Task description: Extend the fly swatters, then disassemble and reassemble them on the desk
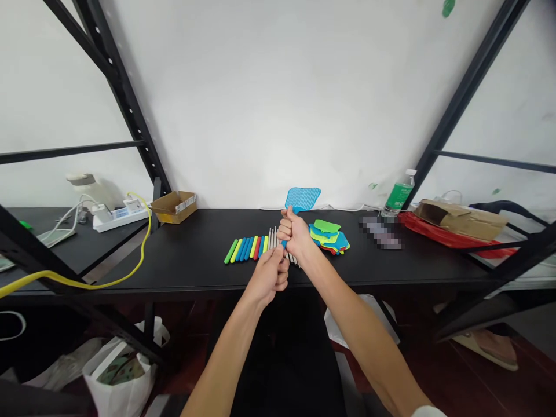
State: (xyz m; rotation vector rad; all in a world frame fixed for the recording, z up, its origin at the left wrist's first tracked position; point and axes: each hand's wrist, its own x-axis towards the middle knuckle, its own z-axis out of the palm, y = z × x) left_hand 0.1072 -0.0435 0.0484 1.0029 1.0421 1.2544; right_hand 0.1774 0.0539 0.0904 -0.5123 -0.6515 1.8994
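Observation:
In both hands, above the desk's middle, is a blue fly swatter (303,198), its ribbed paddle raised toward the wall. My right hand (294,231) is closed around it just below the paddle. My left hand (270,273) is closed lower down, directly beneath the right. A little blue shows between the two fists; the fingers hide the rest. Behind the hands lie several thin metal rods (272,237), partly covered. To their left is a row of coloured handles (245,249) in green, yellow, blue and red. Loose swatter heads (330,236) are piled to the right.
The black desk (186,255) stands against a white wall. On it are a small cardboard box (174,207), a green-labelled bottle (398,196), and a torn carton (460,220) on red plastic. A yellow cable (141,255) and a power strip (119,218) are at left.

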